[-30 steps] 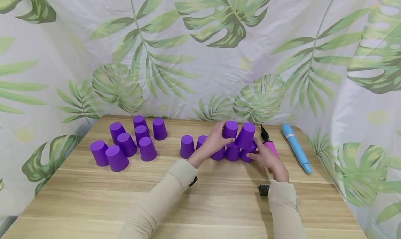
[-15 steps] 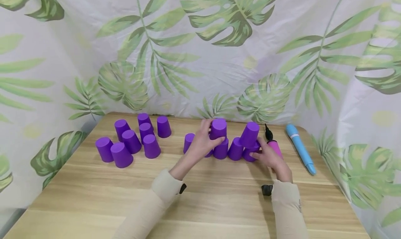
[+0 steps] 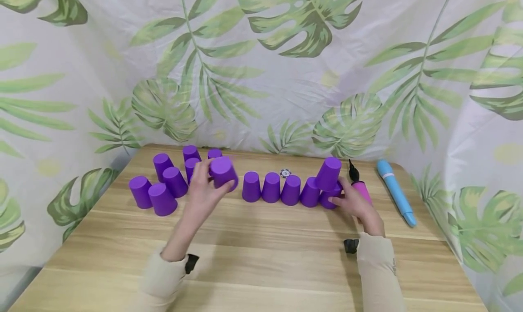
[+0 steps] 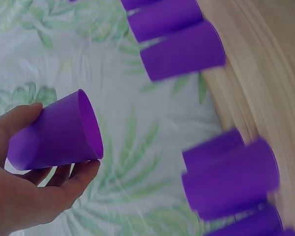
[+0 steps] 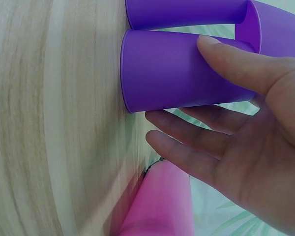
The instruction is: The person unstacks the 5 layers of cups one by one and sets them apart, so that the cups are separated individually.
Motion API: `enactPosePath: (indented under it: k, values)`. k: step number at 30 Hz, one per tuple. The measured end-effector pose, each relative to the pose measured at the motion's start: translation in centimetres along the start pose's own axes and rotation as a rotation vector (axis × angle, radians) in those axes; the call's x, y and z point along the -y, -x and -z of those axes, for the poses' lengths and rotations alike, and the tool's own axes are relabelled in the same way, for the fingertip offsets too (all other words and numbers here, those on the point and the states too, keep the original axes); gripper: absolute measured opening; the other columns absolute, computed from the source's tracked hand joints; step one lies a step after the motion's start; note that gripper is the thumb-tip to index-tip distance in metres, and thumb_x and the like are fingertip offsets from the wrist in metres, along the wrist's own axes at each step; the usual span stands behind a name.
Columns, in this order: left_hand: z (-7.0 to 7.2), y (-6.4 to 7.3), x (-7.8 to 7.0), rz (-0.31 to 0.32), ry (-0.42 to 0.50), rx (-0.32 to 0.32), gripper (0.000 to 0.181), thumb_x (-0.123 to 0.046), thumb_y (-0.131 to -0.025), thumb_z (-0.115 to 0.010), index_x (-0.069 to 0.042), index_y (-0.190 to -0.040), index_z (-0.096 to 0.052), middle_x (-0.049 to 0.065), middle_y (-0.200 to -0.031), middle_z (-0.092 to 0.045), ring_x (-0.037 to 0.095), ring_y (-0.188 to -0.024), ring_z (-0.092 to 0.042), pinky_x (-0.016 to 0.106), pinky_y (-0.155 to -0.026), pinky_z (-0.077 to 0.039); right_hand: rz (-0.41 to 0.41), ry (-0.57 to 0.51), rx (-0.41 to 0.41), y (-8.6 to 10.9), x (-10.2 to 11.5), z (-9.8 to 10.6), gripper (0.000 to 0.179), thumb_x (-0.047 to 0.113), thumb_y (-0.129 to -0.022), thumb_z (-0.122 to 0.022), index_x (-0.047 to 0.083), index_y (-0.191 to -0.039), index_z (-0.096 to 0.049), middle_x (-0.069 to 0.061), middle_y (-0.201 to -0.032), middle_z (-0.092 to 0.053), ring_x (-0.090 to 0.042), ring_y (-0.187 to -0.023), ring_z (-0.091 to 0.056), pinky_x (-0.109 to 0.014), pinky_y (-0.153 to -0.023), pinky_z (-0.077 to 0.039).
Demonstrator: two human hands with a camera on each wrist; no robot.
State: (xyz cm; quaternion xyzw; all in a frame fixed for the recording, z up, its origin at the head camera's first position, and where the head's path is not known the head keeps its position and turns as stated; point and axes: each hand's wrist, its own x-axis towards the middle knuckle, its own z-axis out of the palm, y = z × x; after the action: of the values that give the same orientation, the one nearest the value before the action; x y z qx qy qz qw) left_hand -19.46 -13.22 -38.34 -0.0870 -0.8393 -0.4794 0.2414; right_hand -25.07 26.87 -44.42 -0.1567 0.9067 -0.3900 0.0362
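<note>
My left hand grips an upside-down purple cup in the air, thumb on one side and fingers on the other. In the left wrist view, the rim of this held cup stands apart from everything else. A row of several upside-down purple cups runs across the table. One more purple cup rests on top, bridging the two rightmost. At the row's right end, my right hand holds the end cup, its thumb on the near side.
Several upside-down purple cups stand loosely grouped at the left. A poker chip lies behind the row. To the right are a pink pump with a black nozzle and a blue pump-like tube. A leafy curtain backs the table.
My left hand has carried the held cup leftward, away from the top of the row. The poker chip behind the row has come into view. My right hand stays at the end cup.
</note>
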Motion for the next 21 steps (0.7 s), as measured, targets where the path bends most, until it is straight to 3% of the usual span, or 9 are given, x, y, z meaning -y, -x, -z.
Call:
enactPosePath:
  k: [4,9,15,21]
  values:
    - [3.1,1.3,1.5,0.051,-0.101,-0.051,0.064,-0.005,-0.075,-0.080,0.007,-0.127,-0.045,0.023,-0.117,-0.046,0.039,-0.105,-0.052,0.050,-0.092,-0.046,-0.019,-0.010,0.003,0.0,0.0,0.0,0.069,0.003,-0.091,-0.063,-0.007,-0.145,-0.023,-0.034,-0.127,-0.049,-0.047,-0.114,-0.053,-0.055,-0.096,-0.044]
    - [5.3,2.5,3.8,0.174,-0.212,-0.023,0.064,-0.007,-0.078,-0.076,0.008,-0.130,-0.040,0.027,-0.121,-0.044,0.041,-0.111,-0.046,0.054,-0.096,-0.041,-0.024,-0.018,0.015,0.0,0.0,-0.2,0.069,0.004,-0.091,-0.063,-0.008,-0.146,-0.021,-0.036,-0.129,-0.048,-0.049,-0.116,-0.051,-0.055,-0.097,-0.044]
    - [5.5,2.6,6.5,0.311,-0.295,0.076,0.067,-0.009,-0.082,-0.071,0.012,-0.132,-0.033,0.034,-0.124,-0.040,0.047,-0.112,-0.044,0.059,-0.095,-0.039,-0.027,-0.001,0.024,0.2,0.1,0.1,0.070,0.007,-0.092,-0.063,-0.006,-0.146,-0.022,-0.035,-0.129,-0.048,-0.048,-0.117,-0.051,-0.055,-0.097,-0.044]
    - [5.0,2.3,8.5,0.349,-0.354,0.105,0.063,-0.010,-0.081,-0.070,0.013,-0.128,-0.034,0.036,-0.122,-0.041,0.054,-0.107,-0.049,0.062,-0.088,-0.042,-0.017,0.000,0.019,0.2,0.1,0.2,0.069,0.006,-0.092,-0.063,-0.007,-0.146,-0.022,-0.035,-0.132,-0.046,-0.049,-0.118,-0.050,-0.055,-0.098,-0.043]
